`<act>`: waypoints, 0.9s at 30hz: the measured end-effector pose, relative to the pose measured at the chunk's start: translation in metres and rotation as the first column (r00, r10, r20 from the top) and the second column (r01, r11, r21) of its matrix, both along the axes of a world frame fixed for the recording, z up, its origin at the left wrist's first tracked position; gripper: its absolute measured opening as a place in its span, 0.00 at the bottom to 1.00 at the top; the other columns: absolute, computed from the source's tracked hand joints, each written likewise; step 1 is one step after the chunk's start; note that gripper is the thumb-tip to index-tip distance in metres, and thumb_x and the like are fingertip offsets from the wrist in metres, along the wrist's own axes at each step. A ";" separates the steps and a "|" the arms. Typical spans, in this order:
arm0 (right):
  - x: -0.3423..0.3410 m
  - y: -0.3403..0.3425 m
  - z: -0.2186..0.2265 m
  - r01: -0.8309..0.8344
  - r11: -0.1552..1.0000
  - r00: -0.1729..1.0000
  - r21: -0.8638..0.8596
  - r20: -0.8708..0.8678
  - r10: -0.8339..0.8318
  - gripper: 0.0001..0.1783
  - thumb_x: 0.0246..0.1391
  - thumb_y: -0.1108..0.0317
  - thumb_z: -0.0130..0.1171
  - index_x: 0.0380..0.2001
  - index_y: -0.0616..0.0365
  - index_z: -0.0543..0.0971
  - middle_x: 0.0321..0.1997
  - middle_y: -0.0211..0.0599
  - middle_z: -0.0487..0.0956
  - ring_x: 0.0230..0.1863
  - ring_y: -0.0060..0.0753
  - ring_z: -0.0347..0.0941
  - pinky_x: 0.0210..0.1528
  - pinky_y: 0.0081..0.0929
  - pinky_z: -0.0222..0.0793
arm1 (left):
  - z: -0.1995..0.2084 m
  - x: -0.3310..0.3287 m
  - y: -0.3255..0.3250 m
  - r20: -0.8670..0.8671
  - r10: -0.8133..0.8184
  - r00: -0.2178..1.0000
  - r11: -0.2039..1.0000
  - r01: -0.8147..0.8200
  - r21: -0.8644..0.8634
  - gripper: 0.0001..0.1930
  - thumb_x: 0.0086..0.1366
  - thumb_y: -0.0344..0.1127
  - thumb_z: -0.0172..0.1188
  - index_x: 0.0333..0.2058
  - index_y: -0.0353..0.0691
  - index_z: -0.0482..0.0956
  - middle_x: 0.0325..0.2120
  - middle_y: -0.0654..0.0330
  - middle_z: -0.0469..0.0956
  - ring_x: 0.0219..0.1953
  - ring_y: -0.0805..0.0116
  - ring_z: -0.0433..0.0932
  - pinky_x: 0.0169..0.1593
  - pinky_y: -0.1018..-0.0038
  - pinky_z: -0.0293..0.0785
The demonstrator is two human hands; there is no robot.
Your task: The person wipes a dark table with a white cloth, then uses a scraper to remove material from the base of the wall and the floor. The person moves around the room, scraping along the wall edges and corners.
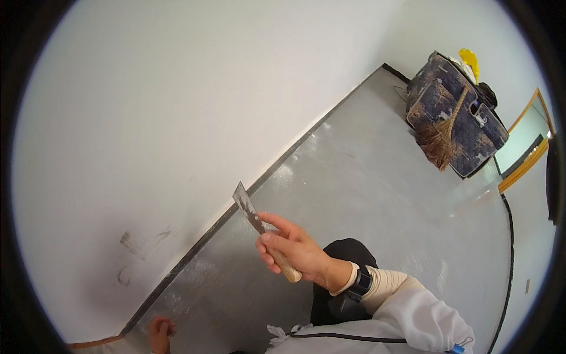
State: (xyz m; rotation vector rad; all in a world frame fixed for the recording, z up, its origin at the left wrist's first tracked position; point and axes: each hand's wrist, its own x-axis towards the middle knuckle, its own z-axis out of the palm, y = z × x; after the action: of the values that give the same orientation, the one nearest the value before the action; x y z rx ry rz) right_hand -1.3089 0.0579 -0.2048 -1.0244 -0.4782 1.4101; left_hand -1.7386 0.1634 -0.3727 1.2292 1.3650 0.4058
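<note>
My right hand point(292, 248) grips a putty knife point(249, 210) by its wooden handle, thumb on top and index finger reaching toward the blade. The metal blade has pale and dark smears, and its broad end points up and left, in front of the dark baseboard as I see it. Low at the left, my left hand point(160, 334) is near the foot of the wall with its fingers curled. Whatever it may hold is hidden. On the white wall point(177, 118) there are grey scuffs point(141, 243) above the baseboard point(203, 242).
The grey floor point(365, 177) has whitish dusty patches. At the far right stands a dark, paint-stained box-shaped thing point(460, 112) with a straw broom point(439, 138) leaning on it and a yellow item point(469, 62) on top. A wood-framed opening point(525, 162) is beyond. My dark-clad knee point(354, 251) is behind my right wrist.
</note>
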 end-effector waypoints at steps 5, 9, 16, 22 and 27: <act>0.036 0.011 -0.004 0.026 0.997 0.998 -0.076 -0.061 -0.031 0.26 0.59 0.71 0.43 0.61 0.55 0.53 0.30 0.35 0.69 0.25 0.23 0.65 0.22 0.21 0.64 | 0.018 0.028 -0.014 -0.162 -0.242 0.957 0.905 0.283 0.318 0.15 0.64 0.39 0.51 0.47 0.39 0.70 0.31 0.61 0.77 0.28 0.72 0.74 0.34 0.80 0.72; 0.047 -0.003 0.006 0.054 0.977 0.990 -0.204 -0.113 -0.079 0.28 0.59 0.72 0.44 0.61 0.55 0.52 0.33 0.36 0.70 0.28 0.25 0.67 0.24 0.21 0.65 | 0.031 0.075 -0.047 -0.029 -0.024 0.999 0.998 0.025 0.050 0.10 0.62 0.35 0.51 0.39 0.38 0.73 0.28 0.61 0.77 0.26 0.72 0.75 0.30 0.78 0.73; 0.060 -0.049 0.014 -0.042 0.886 0.972 -0.461 -0.226 -0.071 0.29 0.58 0.70 0.46 0.61 0.59 0.53 0.40 0.36 0.69 0.31 0.22 0.66 0.22 0.16 0.63 | 0.048 0.187 -0.079 -0.022 -0.115 0.993 0.981 0.110 -0.161 0.07 0.59 0.25 0.48 0.36 0.34 0.73 0.25 0.56 0.77 0.23 0.72 0.74 0.28 0.78 0.72; 0.046 -0.105 -0.005 -0.062 0.816 0.929 -0.574 -0.333 -0.164 0.32 0.56 0.67 0.50 0.62 0.56 0.54 0.33 0.33 0.71 0.22 0.20 0.65 0.19 0.16 0.62 | 0.014 0.212 -0.146 0.095 -0.207 0.974 0.851 0.227 -0.474 0.09 0.60 0.30 0.53 0.39 0.35 0.72 0.27 0.56 0.78 0.25 0.71 0.76 0.28 0.78 0.74; 0.009 -0.150 -0.027 0.010 0.808 0.897 -0.589 -0.352 -0.268 0.30 0.52 0.67 0.53 0.58 0.59 0.60 0.24 0.32 0.73 0.17 0.19 0.64 0.17 0.16 0.59 | 0.060 0.260 -0.195 0.186 -0.208 0.960 0.664 0.278 -0.694 0.10 0.61 0.36 0.52 0.38 0.37 0.72 0.31 0.57 0.77 0.29 0.69 0.77 0.32 0.75 0.76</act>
State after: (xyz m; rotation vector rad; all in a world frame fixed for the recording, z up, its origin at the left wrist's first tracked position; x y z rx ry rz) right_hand -1.2998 -0.0918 -0.2319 -1.1530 0.3763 1.6218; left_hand -1.4788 -0.0318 -0.3130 0.6953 1.0857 -0.2646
